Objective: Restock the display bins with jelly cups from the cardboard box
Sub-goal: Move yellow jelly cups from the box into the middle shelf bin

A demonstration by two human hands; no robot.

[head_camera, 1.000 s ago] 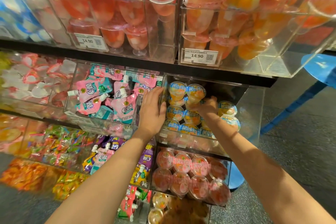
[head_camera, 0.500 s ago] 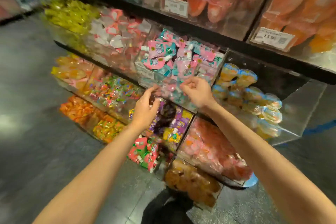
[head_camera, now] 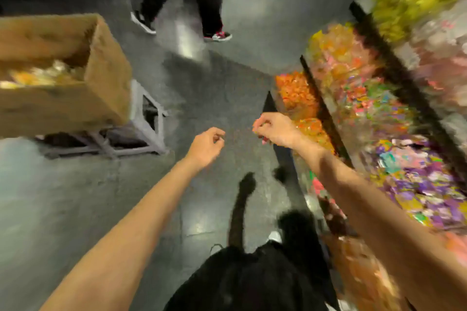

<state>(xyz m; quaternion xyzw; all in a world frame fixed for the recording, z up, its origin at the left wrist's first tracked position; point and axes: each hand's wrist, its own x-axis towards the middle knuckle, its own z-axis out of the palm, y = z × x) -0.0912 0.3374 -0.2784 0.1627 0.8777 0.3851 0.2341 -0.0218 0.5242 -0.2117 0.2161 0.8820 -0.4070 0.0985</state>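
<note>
- Cardboard box (head_camera: 101, 98): brown, top open, walls plain and blurred; it sits raised on a grey frame stand (head_camera: 141, 131) above the dark floor (head_camera: 63, 197).
- Jelly cups (head_camera: 38, 76): a heap of pale yellow and orange shapes inside the box, smeared by motion; single cups cannot be told apart.
- Left hand (head_camera: 206, 145): held over the floor, fingers loosely curled with thumb near forefinger, nothing in them. The box lies up and to the left of these fingers, well apart; the stand's near corner is the closest part.
- Right hand (head_camera: 274, 129): held just beside the lowest shelf edge, knuckles up, fingers (head_camera: 260, 126) curled inward; whether they grasp anything cannot be told through the blur. The box is far to the left of these fingers, beyond the left hand.
- Display bins (head_camera: 366, 108): clear-walled bins in tiers on dark shelves, to the right of the right hand's fingers; contents show as orange, yellow-green, pink and purple packets, all blurred.
- Orange packets (head_camera: 295, 93): the bin contents nearest the right hand, just above and to the right of its fingers.
- Second person (head_camera: 192, 2): dark trousers and dark shoes with pale soles, standing on the floor well beyond both hands.
- Writing: no label, brand or price tag is legible anywhere; motion blur covers every surface.
</note>
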